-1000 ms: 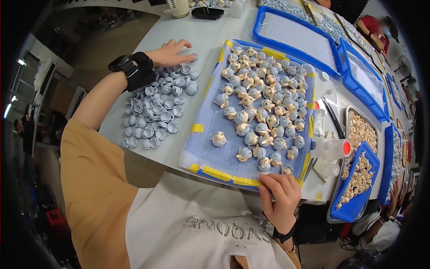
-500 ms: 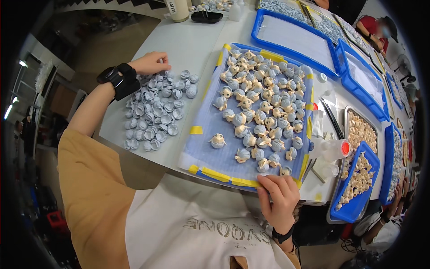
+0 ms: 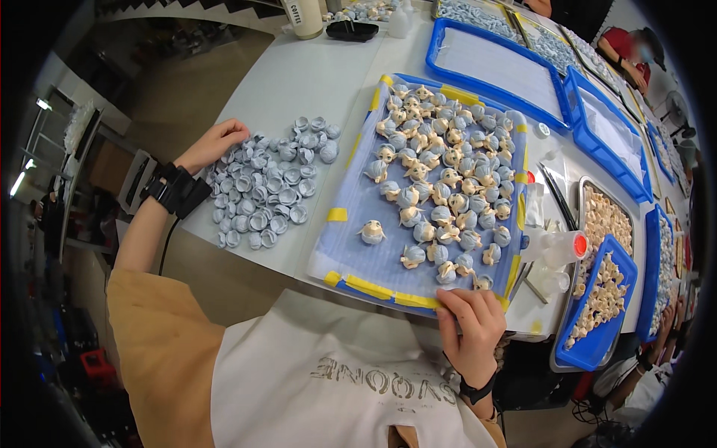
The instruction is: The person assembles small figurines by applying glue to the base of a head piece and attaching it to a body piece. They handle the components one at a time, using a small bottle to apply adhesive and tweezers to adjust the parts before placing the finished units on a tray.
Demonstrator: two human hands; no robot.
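Observation:
My left hand (image 3: 215, 143) is at the far left edge of a pile of small grey-blue hollow cup-shaped pieces (image 3: 261, 187) on the table. Its fingers are bent and held together against the pile; what lies under the fingertips is hidden. At the near right corner of a blue tray (image 3: 373, 288), edged with yellow tape and lined with a translucent sheet, my right hand (image 3: 474, 325) has its fingers curled over the rim. Several small doll heads (image 3: 441, 172) with cream faces and grey-blue hair lie on the sheet, one (image 3: 372, 232) apart from the others.
Right of the tray stand clear bottles (image 3: 564, 246), black tweezers (image 3: 559, 196), a metal tray (image 3: 606, 216) of cream pieces and a tilted blue tray (image 3: 626, 287). More blue trays (image 3: 500, 66) line the far side. A cup (image 3: 305, 21) and other people are farther off.
My left hand has drawn back leftward and down from over the pile's top edge to its left side. The right hand stays at the tray corner. The whole view has shifted slightly.

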